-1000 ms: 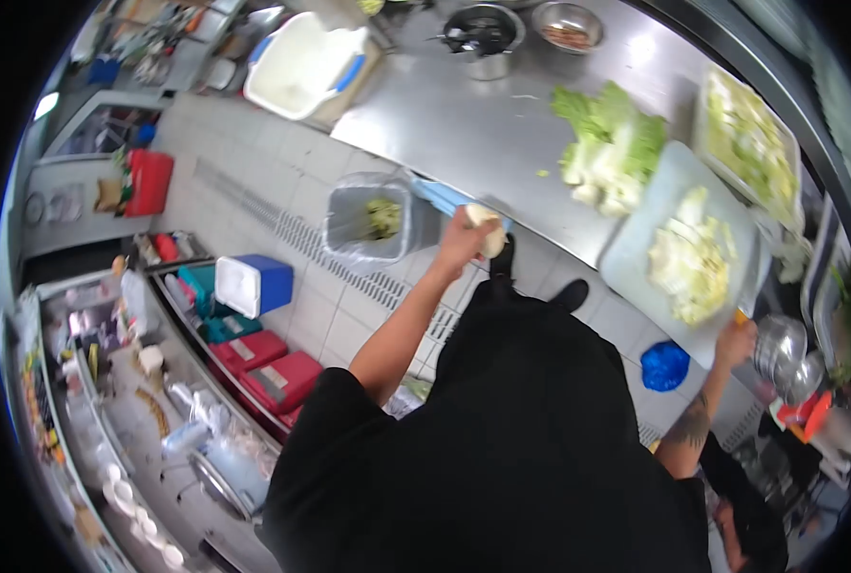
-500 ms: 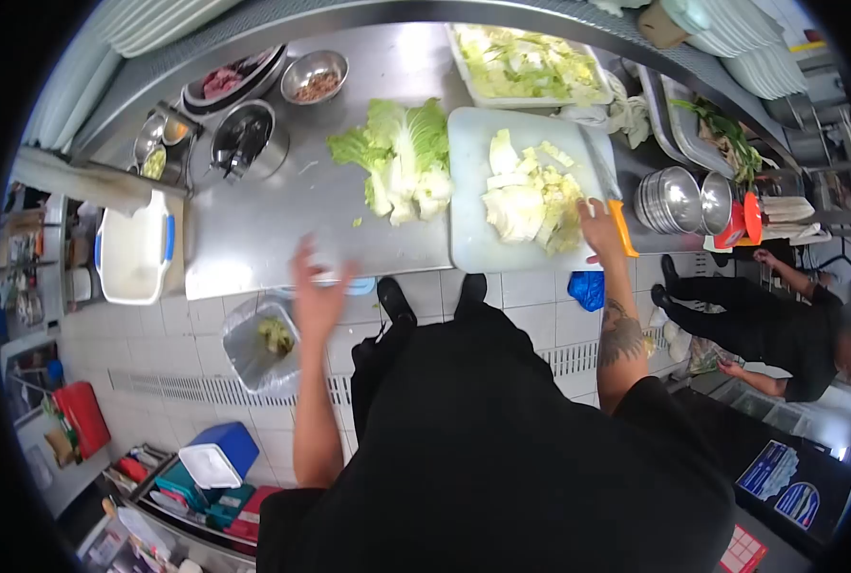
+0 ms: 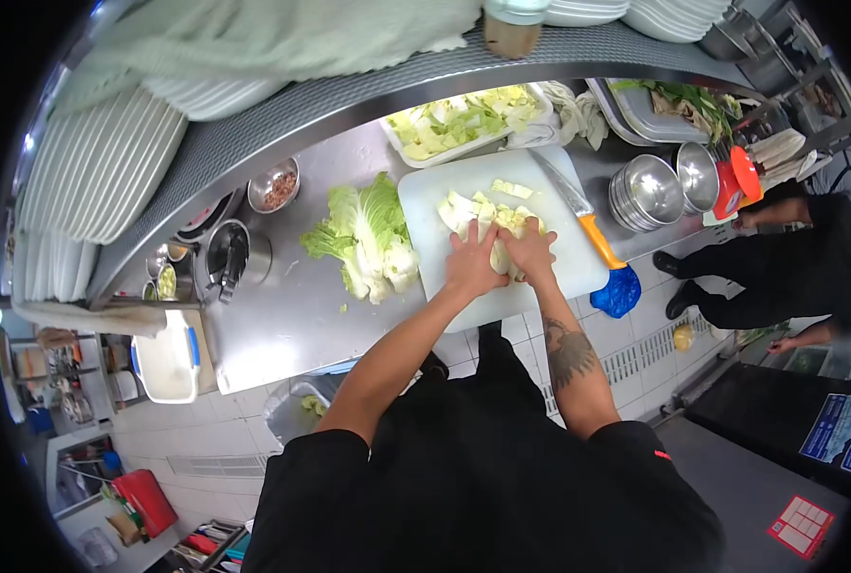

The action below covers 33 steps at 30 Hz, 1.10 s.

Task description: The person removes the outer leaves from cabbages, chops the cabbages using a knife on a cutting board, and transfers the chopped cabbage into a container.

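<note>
Both my hands are on a pile of chopped napa cabbage (image 3: pixel 459 209) on the white cutting board (image 3: pixel 429 196). My left hand (image 3: pixel 474 263) grips the left side of the pile, its fingers spread and curved over the pieces. From the right, my right hand (image 3: pixel 531 254) closes on the same pile, fingers apart. My palms hide part of the cabbage. A knife with a yellow handle (image 3: pixel 601 241) lies along the board's right side, apart from my right hand. Uncut cabbage leaves (image 3: pixel 373 234) rest on the steel counter left of the board.
A white tray of cut cabbage (image 3: pixel 464 122) stands behind the board. Steel bowls (image 3: pixel 647 191) are stacked to the right. At left are a small bowl (image 3: pixel 274 184), a steel pot (image 3: pixel 254 256) and a white tub (image 3: pixel 166 355). A shelf (image 3: pixel 349 122) overhangs the counter. A co-worker (image 3: pixel 808 253) stands at right.
My left hand has come from the counter's front edge onto the chopped cabbage. My right hand has moved left from beside the knife onto the pile. The view has shifted.
</note>
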Motion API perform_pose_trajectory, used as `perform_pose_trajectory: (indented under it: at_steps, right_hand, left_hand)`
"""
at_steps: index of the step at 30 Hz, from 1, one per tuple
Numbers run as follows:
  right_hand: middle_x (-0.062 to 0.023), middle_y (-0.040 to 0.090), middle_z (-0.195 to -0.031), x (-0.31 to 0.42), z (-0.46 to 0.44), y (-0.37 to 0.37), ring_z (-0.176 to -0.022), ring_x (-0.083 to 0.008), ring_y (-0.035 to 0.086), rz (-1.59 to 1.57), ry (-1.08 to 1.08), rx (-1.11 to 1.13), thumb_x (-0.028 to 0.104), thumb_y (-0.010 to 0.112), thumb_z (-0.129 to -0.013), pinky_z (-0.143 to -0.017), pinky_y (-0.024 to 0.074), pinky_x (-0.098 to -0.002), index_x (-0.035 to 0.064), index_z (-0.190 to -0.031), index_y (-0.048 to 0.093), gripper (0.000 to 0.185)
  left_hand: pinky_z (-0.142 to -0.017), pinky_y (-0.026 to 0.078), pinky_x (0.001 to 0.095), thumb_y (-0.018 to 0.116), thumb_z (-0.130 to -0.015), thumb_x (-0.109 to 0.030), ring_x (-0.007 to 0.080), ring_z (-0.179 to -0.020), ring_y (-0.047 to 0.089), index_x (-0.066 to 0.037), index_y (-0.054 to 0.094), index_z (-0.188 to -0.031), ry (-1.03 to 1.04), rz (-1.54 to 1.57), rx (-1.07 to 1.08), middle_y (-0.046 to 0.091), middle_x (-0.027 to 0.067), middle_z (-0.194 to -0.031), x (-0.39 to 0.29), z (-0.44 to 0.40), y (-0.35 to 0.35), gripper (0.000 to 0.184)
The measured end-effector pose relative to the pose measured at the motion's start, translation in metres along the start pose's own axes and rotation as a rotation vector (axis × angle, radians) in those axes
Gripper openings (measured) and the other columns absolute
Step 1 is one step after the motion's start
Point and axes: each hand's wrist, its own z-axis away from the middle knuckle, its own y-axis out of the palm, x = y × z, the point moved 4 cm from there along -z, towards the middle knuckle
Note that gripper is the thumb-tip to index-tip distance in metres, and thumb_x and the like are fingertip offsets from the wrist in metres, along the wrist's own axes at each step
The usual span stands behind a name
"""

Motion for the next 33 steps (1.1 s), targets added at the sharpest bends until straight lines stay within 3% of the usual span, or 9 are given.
perform_pose_trajectory:
  at_steps: [5,10,18,19,20,22,24,27,33]
  right_hand:
    - [-0.033,0.038,-0.134,-0.007,0.005,-0.003,-0.117,-0.0469,0.049,-0.141,-0.09,-0.163,0.052,0.071,-0.075,-0.097,0.0424,-0.0563,0.0122,-0.138,0.041,0.081]
    - [-0.0296,0.043,-0.124,-0.008,0.012,-0.023,-0.108,-0.0469,0.055,-0.382,-0.101,-0.261,0.038,0.078,-0.073,-0.092,0.0481,-0.0489,0.0119,-0.136,0.041,0.078]
    - [-0.0326,0.045,-0.129,0.093,-0.031,-0.081,-0.119,-0.0483,0.049,-0.482,-0.429,-0.329,0.04,0.081,-0.071,-0.097,0.0458,-0.0484,0.0094,-0.138,0.04,0.085]
    - [-0.0308,0.048,-0.13,0.119,-0.049,-0.084,-0.123,-0.0475,0.046,-0.459,-0.432,-0.273,0.042,0.081,-0.071,-0.098,0.045,-0.0481,0.0098,-0.139,0.039,0.086]
    - [-0.0291,0.052,-0.13,0.146,-0.072,-0.087,-0.127,-0.0466,0.043,-0.44,-0.436,-0.217,0.043,0.081,-0.071,-0.1,0.0441,-0.0477,0.0102,-0.14,0.038,0.087]
    - [-0.021,0.06,-0.127,0.185,-0.163,-0.057,-0.127,-0.0406,0.048,-0.547,-0.681,-0.157,0.046,0.074,-0.077,-0.099,0.0458,-0.0462,0.0093,-0.139,0.044,0.078]
    - [-0.0196,0.061,-0.125,0.205,-0.2,-0.067,-0.124,-0.0389,0.051,-0.587,-0.56,-0.008,0.044,0.07,-0.08,-0.097,0.0469,-0.046,0.0081,-0.135,0.049,0.069]
    - [-0.0218,0.06,-0.123,0.216,-0.228,-0.072,-0.121,-0.0403,0.052,-0.569,-0.58,0.009,0.043,0.069,-0.082,-0.094,0.0473,-0.0479,0.0065,-0.133,0.051,0.066]
    - [-0.0264,0.057,-0.12,0.157,-0.192,-0.054,-0.115,-0.0431,0.053,-0.421,-0.649,-0.173,0.039,0.065,-0.085,-0.089,0.0481,-0.0515,0.0032,-0.13,0.054,0.059]
  left_hand:
    - [-0.083,0.056,0.0519,0.085,-0.054,-0.03,0.0487,-0.115,0.04,-0.022,0.046,-0.135,0.132,0.045,-0.127,0.037,0.0207,-0.143,0.002,-0.011,0.012,0.091]
    - [-0.094,0.044,0.0497,0.085,-0.055,-0.031,0.0425,-0.111,0.042,-0.02,0.053,-0.13,0.246,0.085,-0.221,0.042,0.0166,-0.136,-0.011,-0.02,0.01,0.082]
    - [-0.096,0.041,0.0508,0.085,-0.053,-0.027,0.0448,-0.118,0.042,-0.013,0.054,-0.131,0.405,0.018,-0.501,0.044,0.0237,-0.133,-0.03,-0.08,-0.092,0.085]
    - [-0.1,0.037,0.0511,0.085,-0.054,-0.025,0.0395,-0.122,0.046,-0.011,0.055,-0.129,0.379,0.005,-0.497,0.049,0.0212,-0.129,-0.027,-0.098,-0.114,0.082]
    - [-0.101,0.038,0.0508,0.085,-0.055,-0.024,0.0412,-0.123,0.045,-0.01,0.054,-0.13,0.299,-0.007,-0.529,0.051,0.0196,-0.129,-0.015,-0.118,-0.128,0.083]
    - [-0.105,0.04,0.0419,0.083,-0.064,-0.039,0.0352,-0.122,0.053,-0.008,0.059,-0.129,0.351,0.108,-0.401,0.059,0.0212,-0.129,0.001,-0.164,-0.167,0.076]
    - [-0.11,0.036,0.038,0.069,-0.087,-0.044,0.0299,-0.125,0.052,-0.007,0.055,-0.134,0.225,0.017,-0.214,0.057,0.018,-0.135,0.046,-0.223,-0.177,0.062]
    - [-0.11,0.036,0.0384,0.07,-0.086,-0.044,0.0303,-0.126,0.051,-0.007,0.055,-0.135,0.091,-0.136,0.006,0.056,0.0178,-0.136,0.085,-0.269,-0.176,0.062]
    - [-0.11,0.037,0.0392,0.071,-0.085,-0.044,0.031,-0.127,0.05,-0.008,0.054,-0.135,0.063,-0.279,0.143,0.055,0.0173,-0.137,0.093,-0.326,-0.164,0.064]
